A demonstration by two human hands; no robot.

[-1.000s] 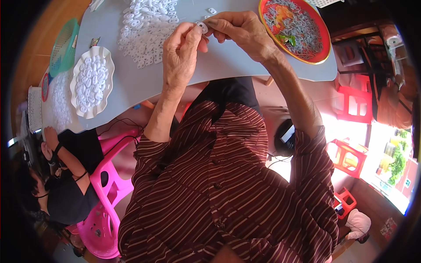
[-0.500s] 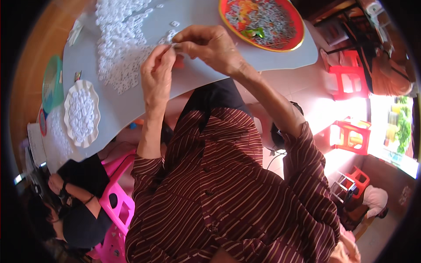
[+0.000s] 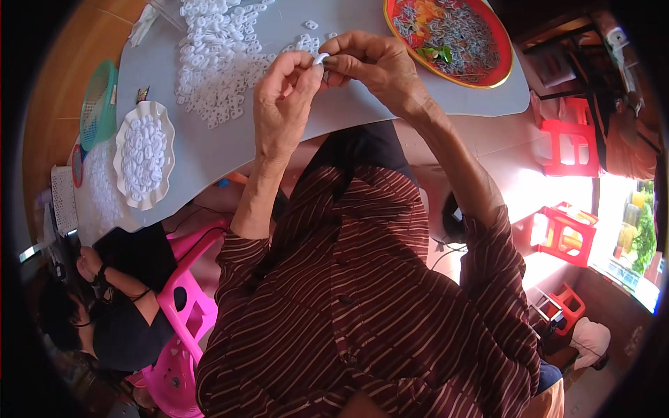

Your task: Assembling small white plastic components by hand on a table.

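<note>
Over the table's near edge, my left hand (image 3: pixel 284 104) pinches a small white plastic piece (image 3: pixel 320 58) between thumb and forefinger. My right hand (image 3: pixel 376 70) is closed too, with thumb and forefinger brought together against the right side of that piece. Whether a thinner part sits in the right fingertips is hidden. Behind and left of my hands lies a spread heap of like white pieces (image 3: pixel 216 59), with a few loose ones beside my fingertips. A red round tray (image 3: pixel 503 59) with a gold rim holds many thin grey metal pins, some orange bits and something green.
A scalloped white dish (image 3: pixel 167 174) full of white pieces stands on the grey table (image 3: pixel 202 157) at left. Beside it are a green basket (image 3: pixel 97 104) and a bag of clear pieces (image 3: pixel 101 184). Another person (image 3: pixel 132 313) sits lower left by a pink chair (image 3: pixel 187 299). Red stools (image 3: pixel 568 233) stand right.
The view has shifted, so the table and trays appear farther right. My hands stay together at the fingertips, and the white piece between them now shows clearly.
</note>
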